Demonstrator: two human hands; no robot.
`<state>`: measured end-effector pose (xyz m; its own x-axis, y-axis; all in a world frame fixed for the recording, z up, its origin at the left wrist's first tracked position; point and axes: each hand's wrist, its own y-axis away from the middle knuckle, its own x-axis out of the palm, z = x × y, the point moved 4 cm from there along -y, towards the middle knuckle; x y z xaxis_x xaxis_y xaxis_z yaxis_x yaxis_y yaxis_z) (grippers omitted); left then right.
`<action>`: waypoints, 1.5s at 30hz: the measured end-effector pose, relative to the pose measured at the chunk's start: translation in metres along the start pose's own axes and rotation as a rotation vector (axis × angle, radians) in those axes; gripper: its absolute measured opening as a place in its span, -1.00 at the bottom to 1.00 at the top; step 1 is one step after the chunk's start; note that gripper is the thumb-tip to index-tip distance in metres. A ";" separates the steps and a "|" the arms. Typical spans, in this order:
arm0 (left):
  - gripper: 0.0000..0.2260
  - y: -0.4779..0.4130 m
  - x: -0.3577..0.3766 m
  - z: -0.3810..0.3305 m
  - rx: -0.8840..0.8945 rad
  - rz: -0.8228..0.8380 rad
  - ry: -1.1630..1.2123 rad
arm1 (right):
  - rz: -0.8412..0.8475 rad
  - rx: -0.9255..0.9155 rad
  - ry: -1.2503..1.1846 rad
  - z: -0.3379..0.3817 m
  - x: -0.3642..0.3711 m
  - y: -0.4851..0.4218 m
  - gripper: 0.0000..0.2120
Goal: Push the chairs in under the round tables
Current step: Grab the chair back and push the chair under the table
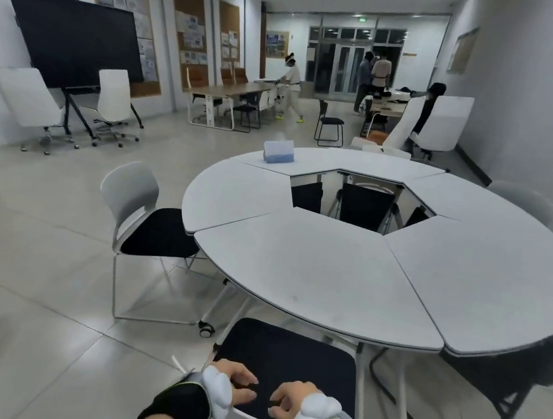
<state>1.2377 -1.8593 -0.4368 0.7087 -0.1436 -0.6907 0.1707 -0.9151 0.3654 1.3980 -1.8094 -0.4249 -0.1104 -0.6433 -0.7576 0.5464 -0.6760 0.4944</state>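
A round white table (329,274) with a six-sided hole in its middle fills the centre. Right in front of me a chair with a black seat (289,359) stands with its front edge just under the table rim; a thin strip of its white backrest (253,418) shows between my wrists. My left hand (236,385) and my right hand (287,405) hover over the rear of that seat, fingers loosely curled, with nothing between them. Another chair (145,218), white back and black seat, stands at the table's left side, most of its seat outside the rim.
A dark chair (521,378) sits at the table's right, blurred. A white chair back (524,203) shows at the far right rim. A tissue box (278,152) lies on the table. A table castor (206,330) is near my chair. People and office chairs stand far behind.
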 end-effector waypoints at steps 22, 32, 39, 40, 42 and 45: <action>-0.80 -0.031 0.040 0.044 -0.069 0.259 -0.014 | 0.174 0.009 0.022 -0.013 0.032 -0.028 -0.70; -0.75 -0.040 0.039 0.042 -0.059 0.255 -0.013 | 0.148 0.007 0.101 -0.012 0.027 -0.033 -0.72; -0.75 -0.051 0.033 0.041 -0.071 0.230 -0.012 | 0.138 -0.025 0.091 -0.007 0.024 -0.045 -0.69; -0.75 -0.053 0.031 0.041 -0.080 0.215 -0.007 | 0.134 -0.011 0.092 -0.007 0.023 -0.047 -0.70; -0.75 -0.059 0.028 0.039 -0.077 0.195 -0.006 | 0.133 0.010 0.100 -0.005 0.021 -0.053 -0.70; -0.76 -0.069 0.022 0.038 -0.076 0.174 0.009 | 0.118 0.029 0.103 -0.005 0.016 -0.063 -0.71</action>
<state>1.2155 -1.8136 -0.5013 0.7380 -0.2935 -0.6077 0.0959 -0.8457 0.5249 1.3653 -1.7752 -0.4703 0.0398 -0.6793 -0.7327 0.5261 -0.6092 0.5934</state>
